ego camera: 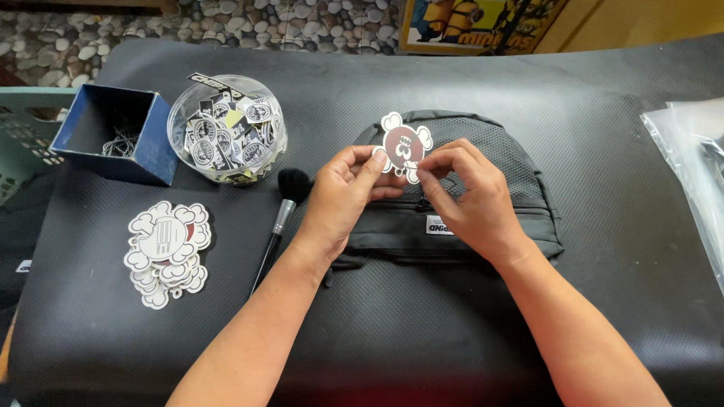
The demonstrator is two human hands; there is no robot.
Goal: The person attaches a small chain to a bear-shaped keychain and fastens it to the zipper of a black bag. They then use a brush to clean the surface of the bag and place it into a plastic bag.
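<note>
Carefully, the left hand (347,197) and right hand (464,198) pinch a flower-shaped sticker (405,147) by its edges above a black pouch (491,223), best kept flat and steady.

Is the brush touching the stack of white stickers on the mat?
Apart. The head view shows the brush lying right of the sticker stack, with a strip of bare black mat plainly between them.

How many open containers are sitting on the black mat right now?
2. A blue square box at the far left, and a clear round tub of small tags right beside it. Others may lie outside the view.
</note>
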